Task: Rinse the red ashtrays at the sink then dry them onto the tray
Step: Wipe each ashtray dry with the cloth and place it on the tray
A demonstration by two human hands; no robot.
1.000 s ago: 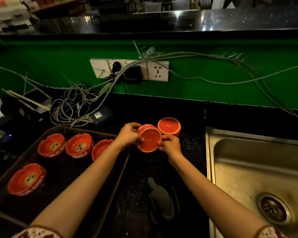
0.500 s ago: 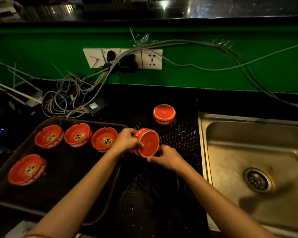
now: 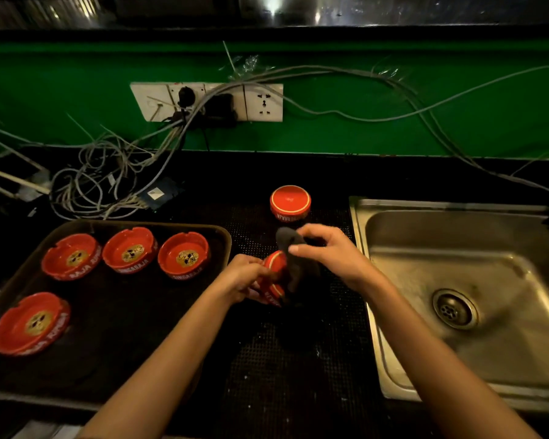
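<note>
Ashtray (image 3: 274,265) mostly hidden btwn left hand (image 3: 244,276) & cloth (image 3: 291,248).

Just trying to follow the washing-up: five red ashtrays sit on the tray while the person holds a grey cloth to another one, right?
Not quite: the head view shows four red ashtrays on the tray, not five. The rest holds: the left hand grips another ashtray and the right hand pinches the grey cloth over it.

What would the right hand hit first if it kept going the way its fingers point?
Probably the ashtray in the left hand, just beyond the cloth the right hand pinches; depth is unclear.
</note>
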